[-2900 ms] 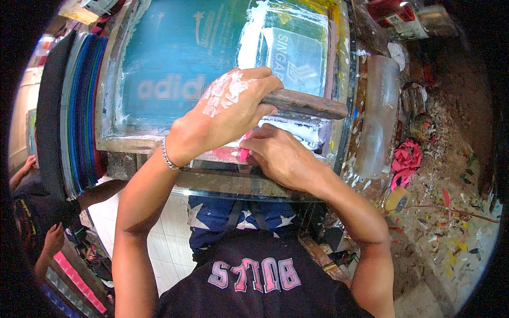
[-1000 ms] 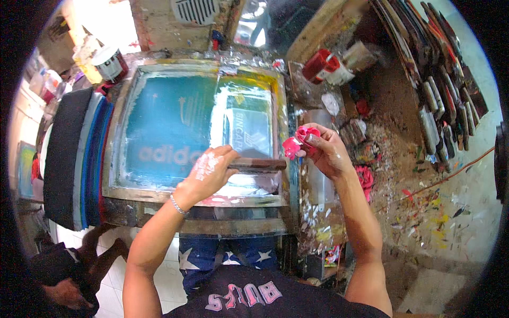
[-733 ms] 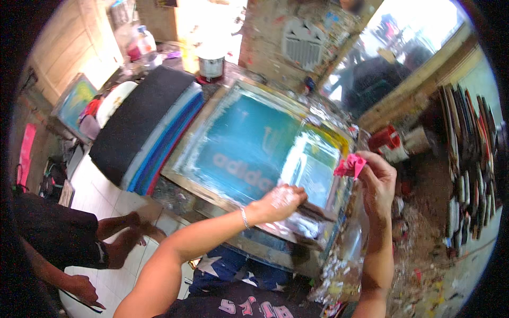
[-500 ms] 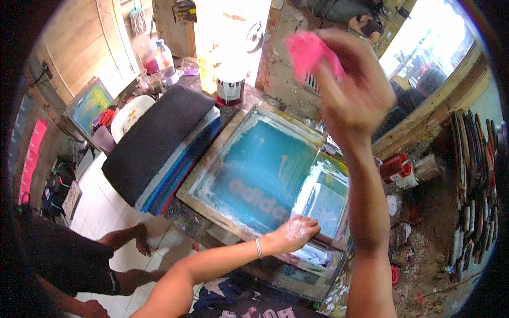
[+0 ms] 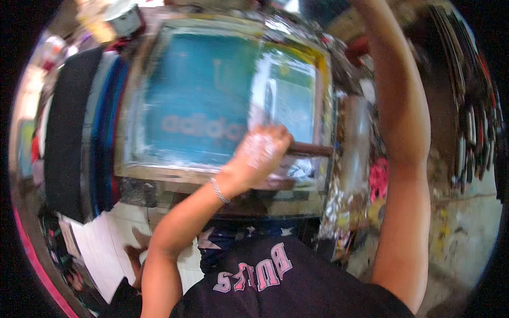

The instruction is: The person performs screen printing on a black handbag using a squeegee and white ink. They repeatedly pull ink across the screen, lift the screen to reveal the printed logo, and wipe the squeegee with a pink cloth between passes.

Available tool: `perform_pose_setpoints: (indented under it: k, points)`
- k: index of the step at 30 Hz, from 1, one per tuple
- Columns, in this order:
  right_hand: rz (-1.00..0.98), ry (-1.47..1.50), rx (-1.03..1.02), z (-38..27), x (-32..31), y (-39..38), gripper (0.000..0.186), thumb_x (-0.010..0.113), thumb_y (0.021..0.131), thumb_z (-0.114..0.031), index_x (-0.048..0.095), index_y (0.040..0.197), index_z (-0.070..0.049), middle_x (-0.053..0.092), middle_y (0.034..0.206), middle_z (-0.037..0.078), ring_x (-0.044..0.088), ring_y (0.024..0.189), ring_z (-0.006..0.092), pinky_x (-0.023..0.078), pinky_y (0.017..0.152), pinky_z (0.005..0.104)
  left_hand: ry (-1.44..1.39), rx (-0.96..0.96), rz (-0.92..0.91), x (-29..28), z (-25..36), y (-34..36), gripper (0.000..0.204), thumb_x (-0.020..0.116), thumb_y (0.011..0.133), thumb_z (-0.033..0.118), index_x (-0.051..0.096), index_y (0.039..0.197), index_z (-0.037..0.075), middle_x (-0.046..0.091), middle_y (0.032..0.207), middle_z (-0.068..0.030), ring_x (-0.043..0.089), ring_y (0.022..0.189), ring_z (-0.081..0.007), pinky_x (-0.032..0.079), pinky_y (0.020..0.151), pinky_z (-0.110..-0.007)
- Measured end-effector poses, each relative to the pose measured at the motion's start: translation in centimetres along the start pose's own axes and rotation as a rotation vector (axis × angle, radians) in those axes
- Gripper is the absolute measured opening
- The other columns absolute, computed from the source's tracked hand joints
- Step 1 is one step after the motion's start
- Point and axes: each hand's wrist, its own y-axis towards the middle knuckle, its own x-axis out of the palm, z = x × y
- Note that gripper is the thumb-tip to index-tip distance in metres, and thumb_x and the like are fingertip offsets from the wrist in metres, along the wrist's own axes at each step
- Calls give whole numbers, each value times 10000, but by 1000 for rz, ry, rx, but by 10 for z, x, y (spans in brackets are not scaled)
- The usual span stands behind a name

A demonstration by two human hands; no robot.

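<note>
My left hand [image 5: 262, 151], its back smeared white and a bracelet at the wrist, is closed on a brown wooden bar [image 5: 312, 149]. The bar sticks out to the right of the fist over the near right part of a screen-printing frame [image 5: 175, 172]. Teal mesh [image 5: 201, 79] fills most of the frame, with pale lettering and marks on it. Beside the mesh on the right, a white-edged strip and a paler panel [image 5: 297, 85] show, blurred. My right arm [image 5: 400, 106] stretches away past the top edge, so that hand and whatever it holds are out of sight.
Left of the frame lies a stack of black, grey and blue sheets [image 5: 74, 132]. A white paint-marked can [image 5: 124, 18] stands beyond it. Thin boards [image 5: 466, 95] lean at the far right. A pink crumpled thing [image 5: 379, 177] lies beside my right arm.
The view has swung down and right. My right hand, raised with a pink cloth before, has gone out past the top edge. My left hand stays at the frame's near side.
</note>
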Motion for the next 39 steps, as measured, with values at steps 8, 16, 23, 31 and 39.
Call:
perform_pose_setpoints:
  k: [8, 16, 23, 31, 39]
  points:
    - [-120, 28, 697, -114, -90, -311, 166, 759, 826, -91, 736, 969, -9, 726, 876, 136, 698, 772, 225, 527, 713, 322, -52, -112, -150, -30, -1, 20, 289, 742, 803, 107, 667, 1063, 7, 664, 999, -177, 628, 960, -408, 496, 871, -476]
    - [-415, -45, 751, -116, 14, -388, 139, 711, 847, -124, 732, 978, -82, 646, 885, 116, 639, 860, 338, 538, 737, 435, -32, -167, -171, -29, -1, 24, 276, 719, 837, 115, 659, 1072, -15, 657, 1019, -172, 615, 999, -387, 472, 909, -458]
    - [-582, -102, 553, -96, 41, -381, 124, 703, 840, -138, 706, 942, -66, 597, 928, 106, 589, 936, 316, 535, 768, 450, -29, -162, -197, -32, 2, 22, 272, 709, 845, 123, 655, 1074, -14, 653, 1009, -173, 613, 996, -388, 465, 896, -464]
    - [-706, -135, 426, -96, 52, -379, 102, 657, 810, -100, 649, 865, -14, 600, 961, 120, 596, 989, 313, 562, 759, 415, -23, -126, -187, -30, -1, 21, 326, 743, 820, 130, 653, 1096, -17, 640, 971, -179, 609, 957, -398, 476, 875, -456]
    - [-681, -196, 323, -90, 57, -384, 150, 667, 794, -131, 643, 871, -4, 607, 1002, 120, 596, 997, 299, 566, 777, 400, -27, -121, -196, -32, 1, 21, 320, 721, 836, 129, 645, 1109, -20, 638, 975, -190, 603, 967, -411, 469, 884, -465]
